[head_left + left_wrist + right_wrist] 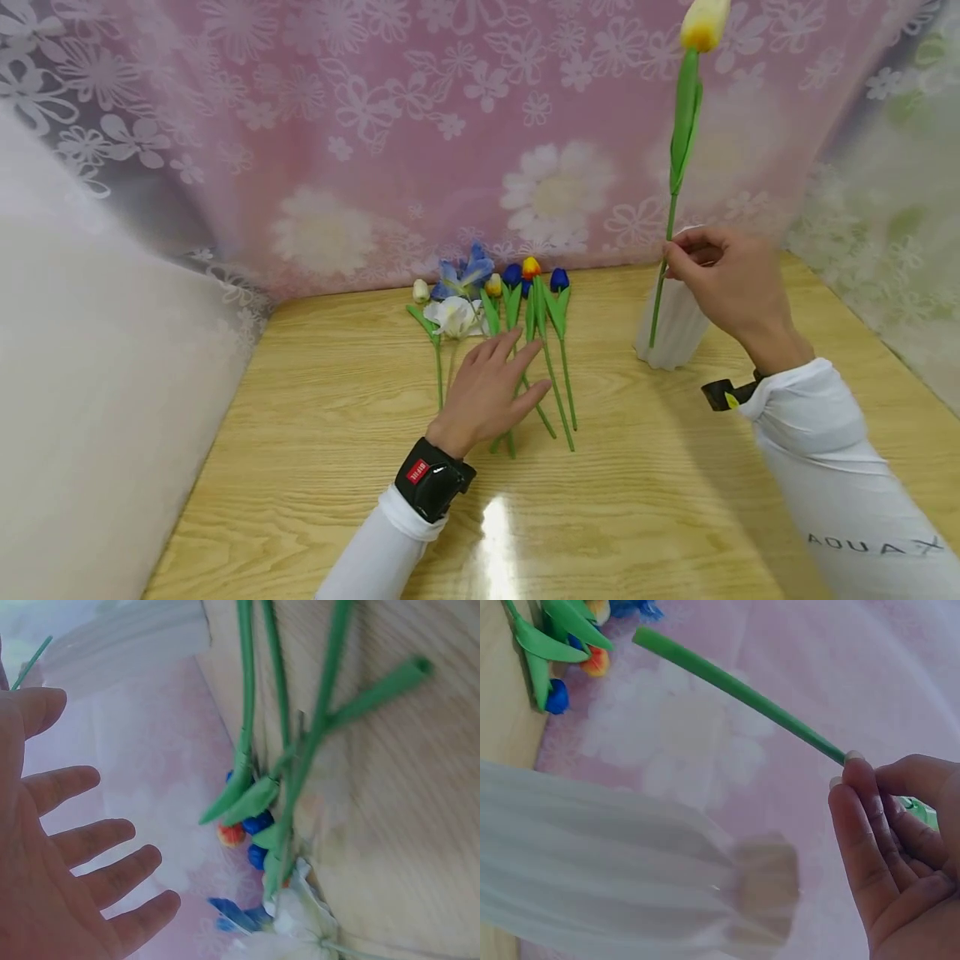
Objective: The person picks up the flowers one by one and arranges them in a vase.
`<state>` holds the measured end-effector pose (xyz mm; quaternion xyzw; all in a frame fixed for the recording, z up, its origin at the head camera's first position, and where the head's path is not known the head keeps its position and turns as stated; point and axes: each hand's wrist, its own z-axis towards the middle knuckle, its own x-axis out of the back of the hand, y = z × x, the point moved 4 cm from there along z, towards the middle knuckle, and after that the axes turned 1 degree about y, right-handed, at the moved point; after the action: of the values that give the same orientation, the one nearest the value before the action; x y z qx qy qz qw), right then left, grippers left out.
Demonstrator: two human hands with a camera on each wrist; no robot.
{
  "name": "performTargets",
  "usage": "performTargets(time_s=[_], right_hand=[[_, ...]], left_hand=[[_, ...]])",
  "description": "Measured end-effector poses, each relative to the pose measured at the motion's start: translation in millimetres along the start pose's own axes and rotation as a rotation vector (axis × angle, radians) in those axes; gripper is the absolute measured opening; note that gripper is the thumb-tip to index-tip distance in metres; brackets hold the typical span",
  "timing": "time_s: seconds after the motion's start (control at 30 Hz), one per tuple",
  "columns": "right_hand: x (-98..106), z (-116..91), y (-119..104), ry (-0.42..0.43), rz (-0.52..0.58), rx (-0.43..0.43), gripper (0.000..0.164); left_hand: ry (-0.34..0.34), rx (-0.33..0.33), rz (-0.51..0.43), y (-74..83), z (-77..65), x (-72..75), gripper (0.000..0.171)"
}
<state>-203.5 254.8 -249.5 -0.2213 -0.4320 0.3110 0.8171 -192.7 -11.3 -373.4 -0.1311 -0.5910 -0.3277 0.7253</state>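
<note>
My right hand pinches the green stem of a white and yellow tulip between thumb and fingertips, bloom upward. Behind that stem in the head view stands a white ribbed vase. In the right wrist view the stem's cut end points away from the fingers, above the narrow neck of the vase. My left hand is spread, fingers apart, over the stems of several flowers; its palm holds nothing in the left wrist view. Among these are a blue tulip, an orange-red tulip and a white flower.
A large blue flower and a white tulip bud lie at the left of the bunch. The wooden table ends against a pink floral cloth at the back. Pale cloth hangs at both sides.
</note>
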Motion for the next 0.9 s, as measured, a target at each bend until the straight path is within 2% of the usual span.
performTargets(time_s=[0.1, 0.37, 0.57, 0.8, 0.9], right_hand=[[9.9, 5.3, -2.0, 0.021, 0.013, -0.01, 0.024], [39.2, 18.8, -5.1, 0.148, 0.036, -0.024, 0.025], [52.0, 26.4, -4.4, 0.19, 0.026, -0.028, 0.027], [66.0, 35.3, -3.2, 0.267, 0.157, -0.05, 0.013], [74.1, 38.7, -4.7, 0.307, 0.168, -0.055, 0.011]], left_hand=[[0.009, -0.017, -0.002, 5.5, 5.3, 0.9, 0.057], [-0.009, -0.031, 0.003, 16.5, 14.7, -1.2, 0.057], [0.01, -0.064, 0.009, 23.4, 20.2, -2.5, 0.056], [0.028, -0.08, 0.013, 28.0, 26.4, -4.2, 0.055], [0.02, -0.083, 0.013, 30.3, 27.9, -5.7, 0.055]])
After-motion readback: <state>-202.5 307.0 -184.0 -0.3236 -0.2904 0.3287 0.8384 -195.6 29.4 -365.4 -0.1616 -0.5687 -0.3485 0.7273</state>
